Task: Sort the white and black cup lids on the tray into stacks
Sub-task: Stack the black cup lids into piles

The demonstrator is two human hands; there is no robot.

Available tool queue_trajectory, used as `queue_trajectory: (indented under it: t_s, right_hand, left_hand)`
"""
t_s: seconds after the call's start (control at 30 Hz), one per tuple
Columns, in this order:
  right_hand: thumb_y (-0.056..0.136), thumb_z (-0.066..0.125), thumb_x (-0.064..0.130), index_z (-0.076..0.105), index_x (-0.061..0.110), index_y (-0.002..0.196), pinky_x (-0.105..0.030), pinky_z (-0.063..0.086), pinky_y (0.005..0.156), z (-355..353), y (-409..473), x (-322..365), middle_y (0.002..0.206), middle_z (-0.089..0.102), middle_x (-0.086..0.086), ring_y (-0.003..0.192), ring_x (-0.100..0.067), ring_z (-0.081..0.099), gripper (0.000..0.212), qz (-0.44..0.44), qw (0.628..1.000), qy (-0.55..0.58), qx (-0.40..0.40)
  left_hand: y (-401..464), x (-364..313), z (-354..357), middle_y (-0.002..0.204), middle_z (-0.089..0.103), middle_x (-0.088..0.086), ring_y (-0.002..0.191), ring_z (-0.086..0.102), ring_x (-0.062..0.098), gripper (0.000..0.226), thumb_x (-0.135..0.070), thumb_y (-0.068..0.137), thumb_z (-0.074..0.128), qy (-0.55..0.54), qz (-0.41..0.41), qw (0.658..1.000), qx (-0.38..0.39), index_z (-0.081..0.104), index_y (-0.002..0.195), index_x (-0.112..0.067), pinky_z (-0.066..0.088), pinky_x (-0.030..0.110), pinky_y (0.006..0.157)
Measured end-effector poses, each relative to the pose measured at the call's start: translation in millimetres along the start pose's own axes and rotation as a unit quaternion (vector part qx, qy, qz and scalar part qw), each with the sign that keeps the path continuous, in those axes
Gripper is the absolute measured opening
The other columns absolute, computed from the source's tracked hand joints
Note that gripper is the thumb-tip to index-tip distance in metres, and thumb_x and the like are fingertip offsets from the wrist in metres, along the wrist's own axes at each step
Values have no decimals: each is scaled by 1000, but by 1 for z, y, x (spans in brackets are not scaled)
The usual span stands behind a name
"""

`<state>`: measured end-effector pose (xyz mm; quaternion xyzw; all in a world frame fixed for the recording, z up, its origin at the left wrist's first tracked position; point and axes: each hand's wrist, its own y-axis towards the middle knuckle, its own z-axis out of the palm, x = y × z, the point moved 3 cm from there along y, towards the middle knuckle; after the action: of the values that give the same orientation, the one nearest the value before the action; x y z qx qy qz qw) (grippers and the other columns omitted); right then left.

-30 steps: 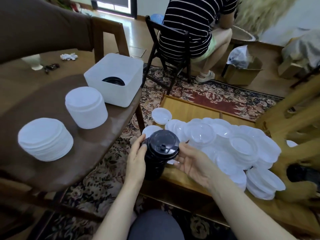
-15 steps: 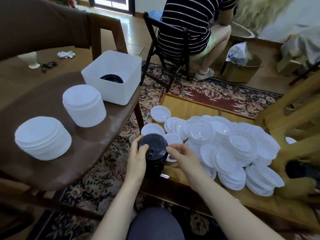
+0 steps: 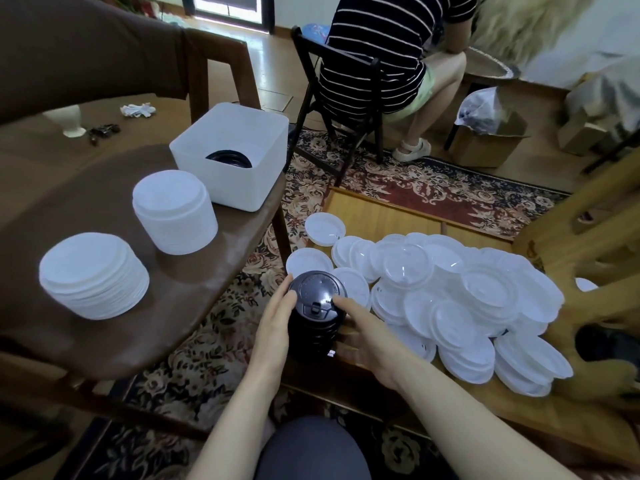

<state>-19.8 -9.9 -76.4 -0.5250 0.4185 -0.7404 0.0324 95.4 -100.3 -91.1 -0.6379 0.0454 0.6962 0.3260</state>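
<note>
Both hands held the black lid stack (image 3: 317, 315): left hand (image 3: 275, 318) cupped at 9 o'clock, right hand (image 3: 363, 327) at 3 o'clock. The stack's base was hidden, apparently resting on the tray (image 3: 381, 216).

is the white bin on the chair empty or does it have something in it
Not empty. The white bin holds at least one black lid, its dark rim visible against the bin's floor; how many are stacked there cannot be told.
</note>
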Motion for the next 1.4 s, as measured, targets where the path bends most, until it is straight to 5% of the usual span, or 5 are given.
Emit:
queue_trajectory:
  t_s: [0.23, 0.4, 0.93, 1.2, 1.4]
  right_hand:
    - [88, 61, 52, 63, 28, 117, -44, 48, 102, 0, -3, -3, 118, 68, 2, 110, -19, 64, 38, 4, 1000, -23, 5]
    - [87, 61, 55, 63, 30, 118, -48, 46, 103, 1, -8, -4, 119, 66, 3, 114, -19, 60, 40, 10, 1000, -22, 16]
    - [86, 63, 55, 62, 29, 119, -26, 52, 88, 6, -5, 9, 120, 67, 8, 105, -7, 65, 42, -57, 991, -123, 11]
    - [93, 63, 21, 64, 22, 114, -26, 47, 92, 49, 2, 157, 111, 60, 12, 111, -7, 56, 21, -472, 827, -281, -121]
    - [91, 60, 28, 64, 22, 119, -40, 39, 102, 127, 59, 252, 114, 65, 3, 116, -18, 52, 29, -504, 698, -499, -99]
  left_hand:
    - [-4, 6, -6, 145, 54, -13, 134, 49, 7, 69, -72, 72, 53, 28, 13, 999, -21, 57, 135, -44, 35, 42, 118]
    - [-10, 8, -7, 133, 64, -14, 125, 57, 1, 29, -40, 98, 57, -19, 21, 999, -15, 62, 126, -38, 40, 33, 112]
    - [-5, 7, -20, 134, 64, -10, 127, 58, 11, 64, -62, 61, 76, -34, 27, 998, -34, 65, 122, -45, 42, 44, 113]
    - [3, 10, -24, 136, 59, -10, 128, 54, 10, 60, -69, 57, 72, -8, 14, 999, -29, 65, 114, -53, 42, 43, 113]
    - [9, 1, -21, 137, 56, -15, 128, 53, 7, 61, -70, 59, 66, 57, 31, 998, -21, 59, 117, -55, 42, 41, 112]
